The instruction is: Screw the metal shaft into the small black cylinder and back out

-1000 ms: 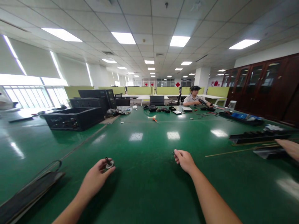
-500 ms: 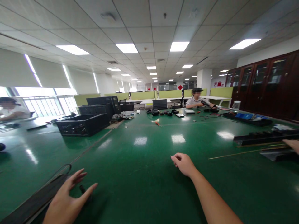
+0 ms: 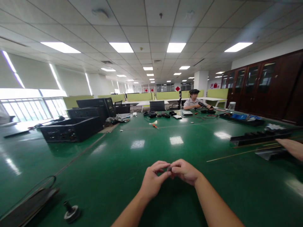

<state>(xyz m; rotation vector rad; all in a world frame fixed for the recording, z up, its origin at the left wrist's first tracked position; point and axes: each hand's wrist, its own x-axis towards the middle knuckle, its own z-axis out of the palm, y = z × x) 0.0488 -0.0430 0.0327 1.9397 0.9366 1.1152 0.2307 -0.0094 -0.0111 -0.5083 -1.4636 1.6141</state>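
Both hands are working close together over the near middle of the worktop [image 3: 113, 176], fingertips meeting: left hand [image 3: 151, 183] and right hand [image 3: 186, 171] both pinching a small dark part [image 3: 169, 169] between thumbs and fingers.

Notes, largest downward. Worktop: green, smooth, glossy, reflecting the ceiling lights in pale patches. An open black case [image 3: 63, 132] is sitting far to my left, boxy and hard-edged, hollow on top. Nearer, at lower left, a long dark slab [image 3: 28, 206] is lying flat, matte, its edges looking worn, a thin loop of cable [image 3: 50, 178] curving behind it. To my right a black channel-like strip [image 3: 255, 138] is resting lengthwise, ridged along its top; someone else's hand [image 3: 291, 148] is showing beyond it at the edge of view. An orange-handled tool [image 3: 155, 126] is lying well ahead of my hands. A round-based piece [image 3: 72, 215] is standing beside the slab, pale rim, dark stem tilting up.

Smallest: the part I am holding, mostly covered by fingertips; I am not making out its shape or material. Step in hand, as I am judging it: handling this piece with both hands at once. Such close work seems to be calling for light, steady pressure and small fingertip adjustments.
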